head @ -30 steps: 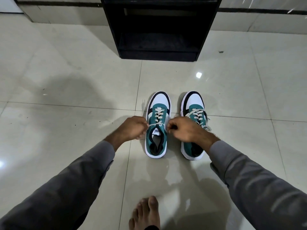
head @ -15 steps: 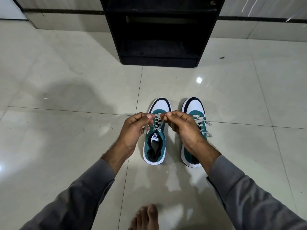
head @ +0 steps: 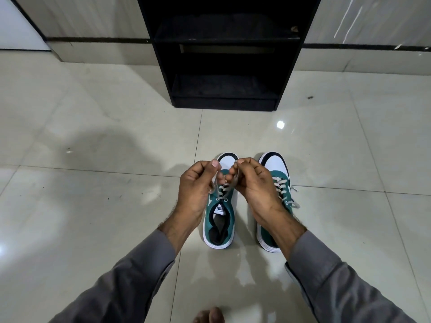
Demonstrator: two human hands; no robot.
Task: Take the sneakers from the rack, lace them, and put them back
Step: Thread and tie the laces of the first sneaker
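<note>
I see a glossy pale tiled floor [head: 93, 206] with a black rack [head: 224, 66] against the wall. In front of the rack, two teal-and-white sneakers [head: 220, 220] stand side by side. My left hand [head: 196, 185] and right hand [head: 254, 183] each pinch a lace end [head: 234, 183] above the left sneaker.

Glossy tiled floor [head: 93, 229] – bare toes [head: 208, 317]
</note>
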